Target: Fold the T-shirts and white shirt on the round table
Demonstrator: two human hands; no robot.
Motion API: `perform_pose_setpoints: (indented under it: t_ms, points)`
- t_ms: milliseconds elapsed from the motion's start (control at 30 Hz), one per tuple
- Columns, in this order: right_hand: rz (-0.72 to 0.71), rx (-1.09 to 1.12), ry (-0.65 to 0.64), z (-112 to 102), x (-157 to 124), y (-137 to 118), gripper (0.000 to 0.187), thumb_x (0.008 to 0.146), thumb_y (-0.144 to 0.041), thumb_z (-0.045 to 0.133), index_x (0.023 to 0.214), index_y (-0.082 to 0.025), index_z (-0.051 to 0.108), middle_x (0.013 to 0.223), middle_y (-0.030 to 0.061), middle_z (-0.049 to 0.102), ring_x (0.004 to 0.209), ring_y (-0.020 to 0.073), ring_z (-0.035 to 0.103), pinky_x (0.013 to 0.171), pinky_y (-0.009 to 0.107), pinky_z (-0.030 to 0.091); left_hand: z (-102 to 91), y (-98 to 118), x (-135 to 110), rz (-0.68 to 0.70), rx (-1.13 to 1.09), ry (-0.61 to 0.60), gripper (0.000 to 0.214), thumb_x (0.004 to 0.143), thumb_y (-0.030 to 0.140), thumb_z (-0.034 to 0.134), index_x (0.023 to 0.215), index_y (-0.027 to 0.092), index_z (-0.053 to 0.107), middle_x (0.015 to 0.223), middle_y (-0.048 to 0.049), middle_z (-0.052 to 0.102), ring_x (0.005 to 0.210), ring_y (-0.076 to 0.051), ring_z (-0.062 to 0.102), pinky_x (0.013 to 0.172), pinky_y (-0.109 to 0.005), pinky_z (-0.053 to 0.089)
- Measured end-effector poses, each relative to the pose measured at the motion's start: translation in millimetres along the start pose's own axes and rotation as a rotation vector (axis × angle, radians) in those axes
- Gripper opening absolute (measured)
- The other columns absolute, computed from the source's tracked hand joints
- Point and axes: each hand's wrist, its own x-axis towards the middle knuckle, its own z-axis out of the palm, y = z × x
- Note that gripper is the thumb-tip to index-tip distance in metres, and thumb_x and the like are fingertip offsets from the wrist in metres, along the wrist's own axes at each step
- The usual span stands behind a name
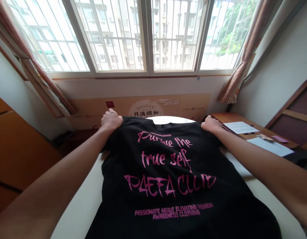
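Observation:
A black T-shirt (168, 166) with pink lettering is stretched out in front of me, its printed side up and its collar at the far end. My left hand (111, 119) is closed around the shirt's left shoulder. On the opposite shoulder, my right hand (211, 124) grips the cloth, fingers wrapped over it. The shirt spreads over a white round table (78, 202), and its lower hem runs out of the bottom of the view. Both sleeves hang down beneath my wrists, partly hidden.
A wooden desk (218, 118) at the right holds papers (239, 127) and small items. A chair (296, 116) leans beside it. Printed cardboard (93, 113) stands under the barred window (118, 36). An orange-brown cabinet (16, 149) is at the left.

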Motion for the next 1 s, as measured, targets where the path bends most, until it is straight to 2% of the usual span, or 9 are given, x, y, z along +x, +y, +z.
perform_pose_setpoints:
  t_ms: [67,133,233,333,433,600,800,900,1000]
  points:
    - [-0.134,-0.020,-0.012,11.2,-14.5,-17.1,0.069,0.096,-0.039,0.062,0.153,-0.004,0.049,0.154,0.0324,0.053,0.146,0.0451,0.048,0.115,0.058,0.042,5.3,21.6,-13.8,0.144,0.090,-0.031,0.052,0.092,0.032,0.055,0.135,0.004,0.059,0.136,-0.0287,0.063,0.129,-0.042,0.061,0.110,-0.051,0.049]
    - [-0.295,-0.022,-0.065,23.5,-26.9,-36.5,0.071,0.100,-0.048,0.057,0.159,-0.012,0.045,0.168,0.0232,0.042,0.156,0.0388,0.035,0.124,0.055,0.032,13.2,46.7,-24.4,0.352,0.159,-0.139,0.049,0.096,0.032,0.048,0.138,0.010,0.061,0.141,-0.0215,0.063,0.132,-0.036,0.060,0.113,-0.044,0.047]
    - [-0.442,-0.022,-0.199,41.8,-39.0,-61.3,0.066,0.104,-0.056,0.048,0.160,-0.021,0.048,0.173,0.0143,0.038,0.160,0.0333,0.030,0.130,0.056,0.021,34.1,80.5,-30.9,0.547,0.199,-0.335,0.050,0.098,0.031,0.047,0.144,0.018,0.062,0.149,-0.0128,0.062,0.136,-0.030,0.059,0.115,-0.038,0.044]
    - [-0.469,-0.028,-0.278,57.0,-46.7,-71.5,0.069,0.106,-0.059,0.040,0.164,-0.021,0.043,0.174,0.0146,0.036,0.162,0.0342,0.027,0.129,0.064,0.015,62.7,99.3,-30.2,0.570,0.253,-0.456,0.046,0.099,0.035,0.049,0.138,0.018,0.068,0.147,-0.0139,0.066,0.134,-0.032,0.061,0.116,-0.043,0.043]
    - [-0.458,-0.023,-0.279,67.1,-53.0,-68.5,0.076,0.107,-0.063,0.033,0.170,-0.021,0.029,0.179,0.0132,0.021,0.166,0.0318,0.016,0.130,0.063,0.011,89.4,103.2,-30.0,0.536,0.313,-0.525,0.045,0.102,0.043,0.049,0.127,0.015,0.074,0.139,-0.0195,0.071,0.132,-0.036,0.063,0.116,-0.049,0.040]
    - [-0.453,-0.009,-0.281,72.2,-57.5,-61.1,0.081,0.105,-0.064,0.037,0.172,-0.021,0.024,0.180,0.0115,0.016,0.167,0.0303,0.011,0.132,0.061,0.007,114.2,97.3,-38.5,0.523,0.308,-0.467,0.053,0.106,0.046,0.038,0.132,0.013,0.071,0.145,-0.0213,0.067,0.138,-0.037,0.057,0.118,-0.052,0.036]
    - [-0.449,0.017,-0.275,71.7,-57.1,-61.1,0.083,0.104,-0.066,0.038,0.172,-0.022,0.023,0.181,0.0106,0.015,0.166,0.0305,0.010,0.131,0.061,0.005,113.8,98.2,-64.6,0.550,0.204,-0.279,0.048,0.106,0.035,0.039,0.129,0.003,0.067,0.138,-0.0293,0.066,0.133,-0.040,0.058,0.119,-0.057,0.031]
    - [-0.440,0.023,-0.275,72.0,-57.3,-61.6,0.083,0.104,-0.067,0.037,0.172,-0.022,0.024,0.180,0.0111,0.015,0.166,0.0322,0.010,0.131,0.062,0.005,107.6,109.6,-104.0,0.625,0.123,-0.208,0.040,0.106,0.029,0.042,0.128,0.007,0.066,0.142,-0.0275,0.063,0.134,-0.037,0.057,0.119,-0.053,0.033]
    - [-0.434,0.027,-0.275,72.6,-57.5,-62.5,0.084,0.104,-0.068,0.037,0.172,-0.021,0.024,0.181,0.0118,0.015,0.166,0.0337,0.010,0.131,0.062,0.004,91.0,130.1,-168.2,0.768,-0.005,-0.207,0.032,0.108,0.025,0.040,0.125,0.014,0.065,0.136,-0.0174,0.066,0.124,-0.027,0.062,0.111,-0.041,0.044]
